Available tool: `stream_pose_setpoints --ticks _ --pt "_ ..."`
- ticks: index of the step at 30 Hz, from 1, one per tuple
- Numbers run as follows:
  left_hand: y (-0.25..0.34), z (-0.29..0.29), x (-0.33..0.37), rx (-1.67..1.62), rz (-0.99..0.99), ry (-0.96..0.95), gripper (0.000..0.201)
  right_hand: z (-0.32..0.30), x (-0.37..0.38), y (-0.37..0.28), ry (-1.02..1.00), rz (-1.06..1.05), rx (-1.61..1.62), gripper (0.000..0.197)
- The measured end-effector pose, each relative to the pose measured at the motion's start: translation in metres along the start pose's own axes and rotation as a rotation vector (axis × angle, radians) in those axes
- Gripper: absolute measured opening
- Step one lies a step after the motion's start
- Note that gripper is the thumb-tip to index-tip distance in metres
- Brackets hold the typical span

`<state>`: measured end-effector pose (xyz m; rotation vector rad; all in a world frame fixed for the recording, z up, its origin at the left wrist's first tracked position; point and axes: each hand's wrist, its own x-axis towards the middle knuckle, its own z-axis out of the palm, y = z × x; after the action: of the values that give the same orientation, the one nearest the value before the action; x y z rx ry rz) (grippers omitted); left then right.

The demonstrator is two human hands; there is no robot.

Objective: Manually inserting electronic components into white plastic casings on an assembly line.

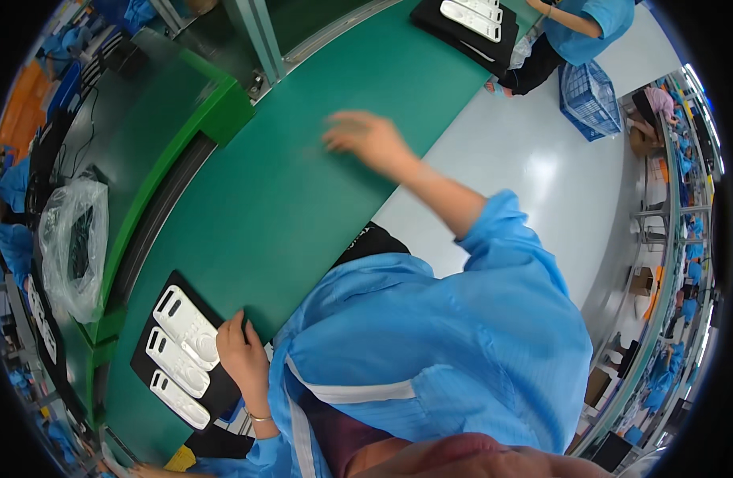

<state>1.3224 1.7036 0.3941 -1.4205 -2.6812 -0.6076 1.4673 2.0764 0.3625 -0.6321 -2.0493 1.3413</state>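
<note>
My left hand lies at the right edge of a black flat tray on the green table, its fingers stretched out beside the nearest of three white plastic housings. These are long, slim shells with a dark slot at one end and a round form at the other: an upper housing, a middle housing and a lower housing. Farther off, my right hand is over the green tabletop, arm reaching forward. Its fingers are apart and somewhat blurred, and nothing shows in them.
The green table curves away beside a green-edged conveyor line. A clear plastic bag lies on the left. At the far end, another black tray holds white housings near a co-worker. A blue crate stands on the floor.
</note>
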Motion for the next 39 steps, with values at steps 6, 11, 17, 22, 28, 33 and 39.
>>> stream_pose_setpoints --ticks 6,11,17,22,28,33,39 --pt "-0.015 -0.008 -0.007 0.131 -0.06 -0.006 0.028 -0.212 -0.021 0.111 1.221 0.365 0.481 0.047" --pt "-0.026 -0.012 -0.011 0.166 -0.171 -0.005 0.031 -0.273 -0.01 0.158 1.152 0.597 0.481 0.056" --pt "-0.073 -0.015 -0.024 0.24 -0.314 0.072 0.035 -0.303 0.006 0.188 1.201 0.541 0.604 0.04" --pt "-0.108 -0.022 -0.04 0.23 -0.433 0.089 0.032 -0.313 -0.021 0.198 1.5 0.273 0.726 0.023" --pt "-0.091 -0.017 -0.025 0.101 -0.246 0.245 0.023 -0.303 -0.045 0.19 1.483 0.113 0.994 0.029" --pt "-0.041 -0.014 0.022 -0.009 -0.093 0.225 0.019 -0.306 -0.025 0.172 1.394 0.057 0.915 0.03" --pt "-0.01 -0.001 0.046 -0.227 -0.038 0.196 0.023 -0.325 -0.098 0.172 1.188 0.153 0.834 0.027"
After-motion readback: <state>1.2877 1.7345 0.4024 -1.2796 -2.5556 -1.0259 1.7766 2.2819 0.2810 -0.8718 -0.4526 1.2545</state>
